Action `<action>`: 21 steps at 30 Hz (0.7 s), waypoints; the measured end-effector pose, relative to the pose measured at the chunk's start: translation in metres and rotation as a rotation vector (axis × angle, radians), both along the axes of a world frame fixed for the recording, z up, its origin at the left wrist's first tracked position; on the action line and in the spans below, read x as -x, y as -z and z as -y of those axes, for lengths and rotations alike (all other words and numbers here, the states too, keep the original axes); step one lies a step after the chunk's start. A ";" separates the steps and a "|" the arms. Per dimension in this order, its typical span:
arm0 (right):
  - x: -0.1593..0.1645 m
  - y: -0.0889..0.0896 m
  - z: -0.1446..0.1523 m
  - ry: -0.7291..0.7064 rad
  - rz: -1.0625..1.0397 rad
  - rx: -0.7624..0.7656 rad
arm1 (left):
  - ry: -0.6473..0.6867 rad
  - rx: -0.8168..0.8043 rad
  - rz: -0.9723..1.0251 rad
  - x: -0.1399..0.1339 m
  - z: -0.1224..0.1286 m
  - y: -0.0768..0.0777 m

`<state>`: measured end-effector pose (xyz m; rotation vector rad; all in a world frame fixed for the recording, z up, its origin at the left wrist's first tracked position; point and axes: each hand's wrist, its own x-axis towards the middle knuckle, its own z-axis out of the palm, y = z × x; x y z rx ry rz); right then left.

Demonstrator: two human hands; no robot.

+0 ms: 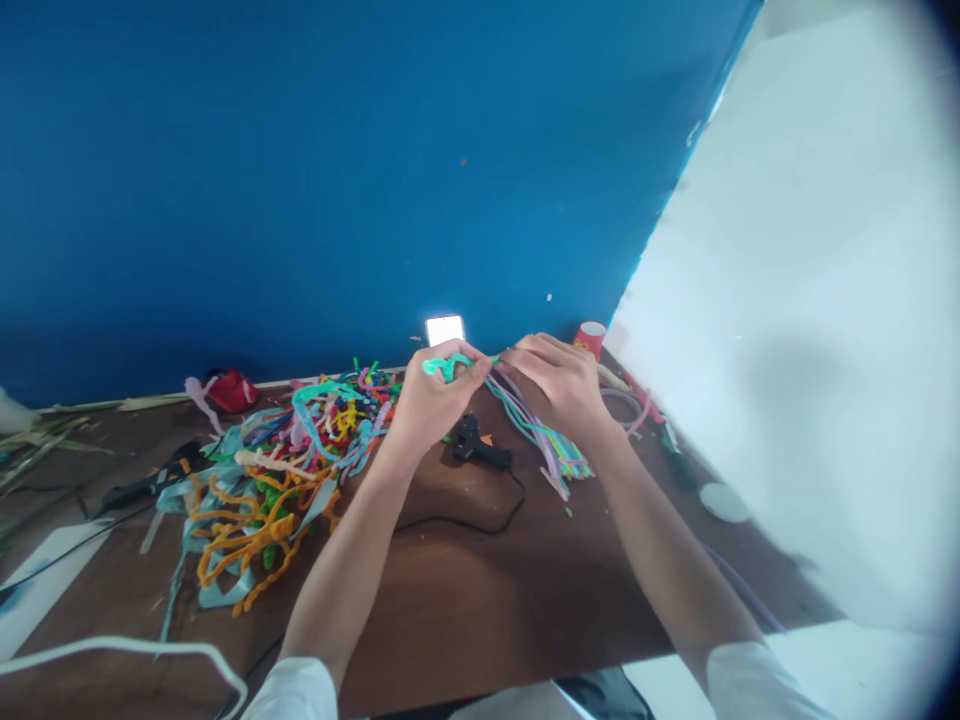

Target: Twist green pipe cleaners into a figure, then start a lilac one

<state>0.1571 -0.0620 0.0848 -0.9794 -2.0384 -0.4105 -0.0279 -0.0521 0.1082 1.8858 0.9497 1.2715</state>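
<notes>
My left hand (442, 390) pinches a mint-green pipe cleaner (447, 368) that is bent into loops at its near end. My right hand (559, 385) is close beside it, fingers pressed together at the thin right end of the same pipe cleaner. Both hands are raised over the middle of the table. Below and between them lies a bundle of long pastel pipe cleaners (551, 450) in purple, green and yellow, partly hidden by my right hand. A black glue gun (480, 450) rests on the table under my left hand, its cord curving toward me.
A tangled heap of coloured pipe cleaners (300, 470) spreads at the left, near a second dark glue gun (154, 480). A lit phone (445, 330) leans at the blue wall (337, 180). A red cup (590, 340) and a white disc (724, 503) are at the right.
</notes>
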 end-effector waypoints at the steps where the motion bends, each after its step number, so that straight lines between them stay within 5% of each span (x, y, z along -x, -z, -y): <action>1: 0.002 0.000 0.001 -0.002 -0.041 0.016 | -0.007 -0.023 -0.017 0.000 0.001 -0.001; 10: 0.028 0.000 0.001 -0.266 -0.688 0.491 | -0.112 -0.224 -0.175 0.000 0.010 -0.006; 15: 0.018 0.004 -0.003 -0.093 -0.365 0.120 | -0.063 -0.032 -0.016 -0.001 0.003 -0.003; 21: 0.005 0.011 -0.006 -0.051 -0.028 -0.233 | 0.122 0.338 0.195 0.001 -0.003 -0.001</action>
